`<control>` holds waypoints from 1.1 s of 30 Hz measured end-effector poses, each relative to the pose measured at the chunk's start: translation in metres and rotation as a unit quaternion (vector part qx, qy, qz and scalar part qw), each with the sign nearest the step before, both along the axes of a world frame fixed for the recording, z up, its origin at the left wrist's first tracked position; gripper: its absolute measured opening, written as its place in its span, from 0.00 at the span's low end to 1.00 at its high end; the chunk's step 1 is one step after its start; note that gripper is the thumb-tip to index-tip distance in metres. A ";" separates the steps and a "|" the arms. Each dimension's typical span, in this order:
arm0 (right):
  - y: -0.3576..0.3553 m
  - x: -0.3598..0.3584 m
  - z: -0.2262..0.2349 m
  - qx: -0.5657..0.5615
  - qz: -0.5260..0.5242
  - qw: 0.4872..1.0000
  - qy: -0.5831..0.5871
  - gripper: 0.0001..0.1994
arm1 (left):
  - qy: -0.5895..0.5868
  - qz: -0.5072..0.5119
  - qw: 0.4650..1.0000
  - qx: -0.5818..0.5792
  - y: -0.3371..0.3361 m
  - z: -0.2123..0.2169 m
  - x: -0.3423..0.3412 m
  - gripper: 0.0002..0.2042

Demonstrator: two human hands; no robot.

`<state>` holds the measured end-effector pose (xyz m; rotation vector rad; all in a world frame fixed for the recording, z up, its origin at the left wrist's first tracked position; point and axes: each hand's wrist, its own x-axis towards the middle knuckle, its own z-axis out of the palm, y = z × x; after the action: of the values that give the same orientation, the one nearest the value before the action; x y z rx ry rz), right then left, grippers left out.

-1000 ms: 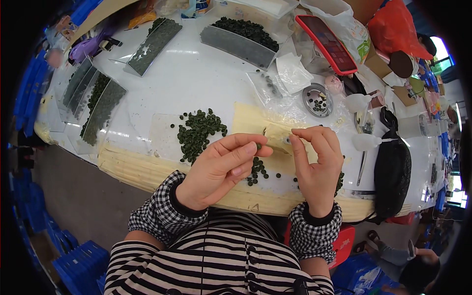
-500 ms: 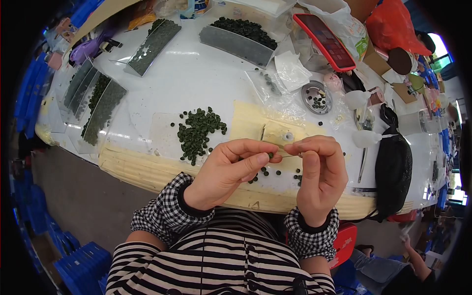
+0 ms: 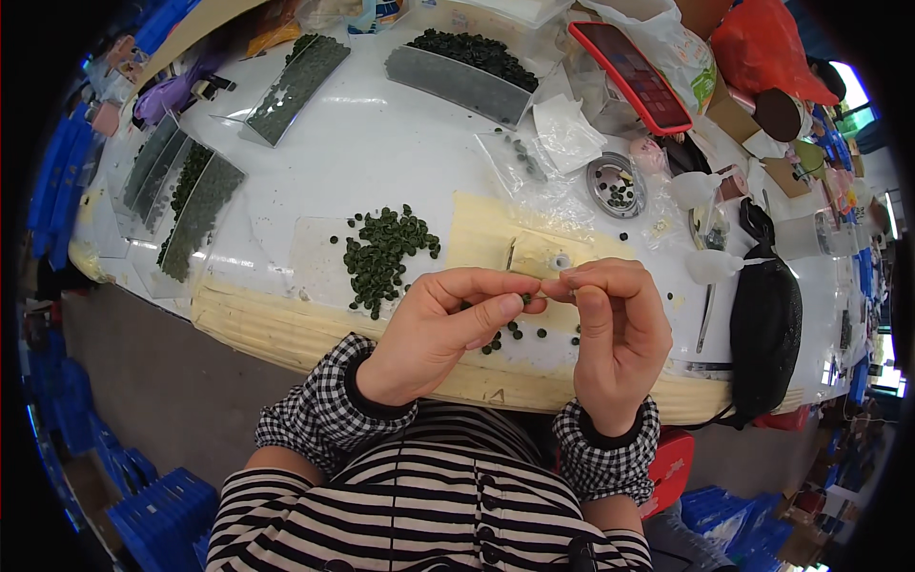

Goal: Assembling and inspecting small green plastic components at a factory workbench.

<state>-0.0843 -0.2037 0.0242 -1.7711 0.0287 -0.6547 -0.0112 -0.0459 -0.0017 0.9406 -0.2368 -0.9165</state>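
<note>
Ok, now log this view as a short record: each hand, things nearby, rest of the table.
Left hand: pinching a small green disc
Right hand: close beside the left; anything in its grasp is too small to tell
Things: pale yellow block just beyond the hands; loose pile of discs to the left
Rest: red-cased phone, upper right; black mesh pouch, right

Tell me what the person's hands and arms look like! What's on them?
The left hand and right hand are bare, no gloves. Puffy black-and-white checked cuffs with plain black bands go round the wrists. Higher up are black-and-cream striped sleeves.
</note>
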 end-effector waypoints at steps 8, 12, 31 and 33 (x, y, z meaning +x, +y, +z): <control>-0.007 0.004 0.002 -0.066 -0.122 0.990 -0.033 0.02 | 0.020 0.017 0.999 -0.021 0.002 -0.001 0.001 0.11; -0.018 0.011 -0.001 -0.275 -0.174 0.945 -0.026 0.04 | 0.023 0.024 0.999 -0.030 0.005 -0.002 0.001 0.11; -0.031 -0.044 -0.011 -0.414 -0.104 0.887 0.176 0.06 | 0.014 0.037 0.999 -0.020 0.007 -0.002 -0.002 0.10; -0.029 -0.043 -0.012 -0.436 -0.101 0.875 0.183 0.05 | -0.001 0.045 0.999 -0.010 0.007 -0.003 -0.005 0.10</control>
<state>-0.1270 -0.2322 0.0127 -2.7874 0.2067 -0.4930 -0.0157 -0.0390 -0.0050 0.9278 -0.2038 -0.8287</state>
